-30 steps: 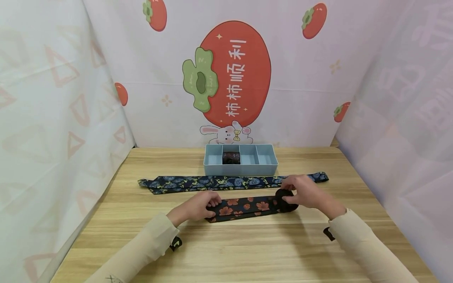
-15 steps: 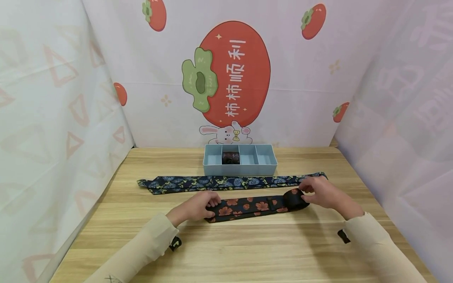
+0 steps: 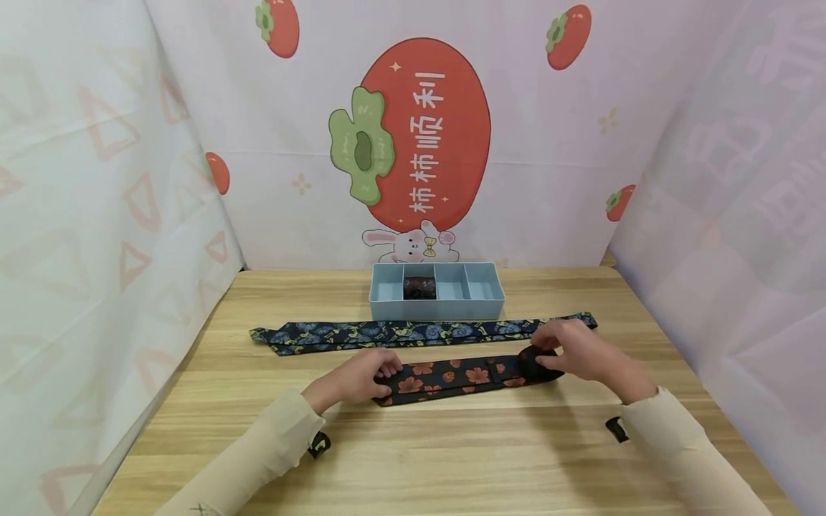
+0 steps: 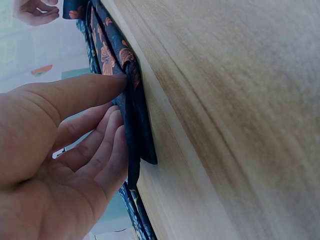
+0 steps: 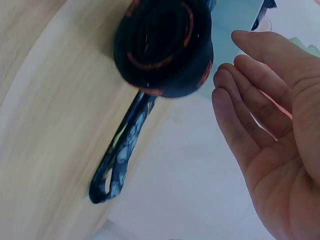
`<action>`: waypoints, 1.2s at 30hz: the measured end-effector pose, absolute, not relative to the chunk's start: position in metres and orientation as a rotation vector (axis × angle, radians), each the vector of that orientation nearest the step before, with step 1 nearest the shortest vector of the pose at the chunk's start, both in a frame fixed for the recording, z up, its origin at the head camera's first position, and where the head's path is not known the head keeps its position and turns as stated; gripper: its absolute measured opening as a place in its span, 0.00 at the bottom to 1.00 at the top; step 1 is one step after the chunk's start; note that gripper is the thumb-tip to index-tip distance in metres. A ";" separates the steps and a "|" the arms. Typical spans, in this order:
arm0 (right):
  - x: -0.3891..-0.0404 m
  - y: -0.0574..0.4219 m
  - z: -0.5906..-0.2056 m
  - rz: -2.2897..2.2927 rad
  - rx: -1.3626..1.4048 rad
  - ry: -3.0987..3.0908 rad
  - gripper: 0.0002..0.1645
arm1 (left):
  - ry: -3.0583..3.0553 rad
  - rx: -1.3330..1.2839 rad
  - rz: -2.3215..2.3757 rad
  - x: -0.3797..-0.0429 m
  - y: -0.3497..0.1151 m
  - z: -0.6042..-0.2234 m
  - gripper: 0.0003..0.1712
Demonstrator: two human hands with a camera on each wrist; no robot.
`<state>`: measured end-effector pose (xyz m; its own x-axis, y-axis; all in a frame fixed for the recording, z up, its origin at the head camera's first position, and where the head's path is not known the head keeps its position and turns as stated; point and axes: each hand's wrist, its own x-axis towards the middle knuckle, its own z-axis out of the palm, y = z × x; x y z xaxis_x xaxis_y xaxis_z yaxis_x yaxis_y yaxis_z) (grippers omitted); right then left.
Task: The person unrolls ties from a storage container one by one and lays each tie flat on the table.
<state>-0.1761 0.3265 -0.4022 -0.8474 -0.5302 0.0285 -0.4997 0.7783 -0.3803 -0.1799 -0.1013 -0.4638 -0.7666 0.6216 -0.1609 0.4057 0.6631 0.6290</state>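
A dark necktie with orange flowers [image 3: 445, 378] lies across the table, its right part wound into a roll [image 5: 162, 47]. At its flat left end my left hand [image 3: 364, 375] pinches the cloth, thumb on one edge and fingers at the other, as the left wrist view [image 4: 75, 135] shows. My right hand [image 3: 574, 351] is beside the roll with its thumb and fingers spread around that side. In the right wrist view a gap separates the loosely bent fingers [image 5: 227, 102] from the roll. The hand hides part of the roll in the head view.
Behind it stretches a navy necktie with a blue and yellow pattern [image 3: 387, 332]. A light blue divided box [image 3: 439, 310] stands farther back, with a rolled dark necktie [image 3: 420, 288] in its second compartment from the left. Printed cloth walls [image 3: 284, 208] surround the wooden table.
The roll has shifted right, baring more flat necktie and its keeper loop. My right hand went right, then slightly back left over the roll. The left hand stays put.
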 end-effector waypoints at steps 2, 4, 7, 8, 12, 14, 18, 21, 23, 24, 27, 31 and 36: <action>-0.177 0.321 -0.406 -0.588 -0.879 2.881 0.11 | 2.517 0.810 0.830 -0.180 -0.102 -0.464 0.19; -0.177 0.317 -0.411 -0.591 -0.905 2.880 0.11 | 2.515 0.812 0.832 -0.180 -0.102 -0.464 0.19; -0.177 0.315 -0.418 -0.591 -0.924 2.888 0.12 | 2.514 0.817 0.829 -0.181 -0.102 -0.465 0.19; -0.177 0.315 -0.419 -0.586 -0.920 2.896 0.12 | 2.515 0.817 0.827 -0.181 -0.102 -0.465 0.19; -0.176 0.316 -0.423 -0.540 -0.894 2.948 0.12 | 2.518 0.823 0.823 -0.181 -0.102 -0.466 0.19; -0.177 0.317 -0.425 -0.522 -0.877 2.978 0.13 | 2.517 0.826 0.828 -0.181 -0.103 -0.466 0.19; -0.177 0.321 -0.426 -0.507 -0.853 3.025 0.14 | 2.508 0.826 0.850 -0.181 -0.107 -0.467 0.19; -0.176 0.325 -0.425 -0.519 -0.837 3.043 0.14 | 2.504 0.817 0.864 -0.182 -0.111 -0.468 0.19; -0.176 0.328 -0.425 -0.532 -0.834 3.049 0.14 | 2.507 0.818 0.865 -0.182 -0.114 -0.468 0.19; -0.176 0.330 -0.425 -0.543 -0.838 3.048 0.14 | 2.508 0.819 0.867 -0.182 -0.115 -0.468 0.19; -0.175 0.335 -0.426 -0.571 -0.817 3.051 0.13 | 2.519 0.828 0.853 -0.181 -0.119 -0.467 0.18; -0.177 0.344 -0.425 -0.612 -0.774 3.026 0.12 | 2.527 0.817 0.843 -0.180 -0.123 -0.465 0.18; -0.180 0.356 -0.425 -0.684 -0.701 2.943 0.12 | 2.528 0.798 0.840 -0.178 -0.124 -0.463 0.18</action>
<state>-0.1796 0.3559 -0.4245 -0.8970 -0.4378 0.0615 -0.4201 0.8006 -0.4274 -0.1782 -0.1242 -0.4632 -0.7761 0.6118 -0.1529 0.3985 0.6638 0.6329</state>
